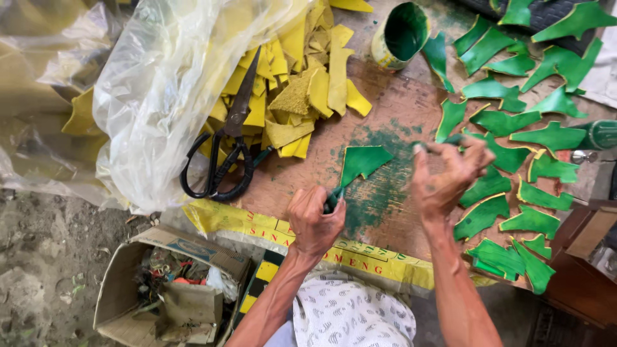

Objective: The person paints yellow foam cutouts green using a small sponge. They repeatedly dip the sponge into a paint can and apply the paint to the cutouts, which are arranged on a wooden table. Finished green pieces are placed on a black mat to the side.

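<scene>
Painting step: the left hand (313, 222) has its fingers clamped on a green-smeared brush handle (332, 200) beside a freshly green leather piece (363, 160) lying on the stained surface (385, 122). The right hand (443, 177), fingers curled shut, pinches something small and hard to make out. Judged next: laying that piece among the drying green pieces (514, 193). The brush tip is hidden

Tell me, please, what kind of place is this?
Probably a small, informal craft workshop. Yellow cut pieces are piled beside black-handled scissors, green painted pieces lie spread out, an open tin of green paint stands nearby, and the worn board is stained green.
</scene>
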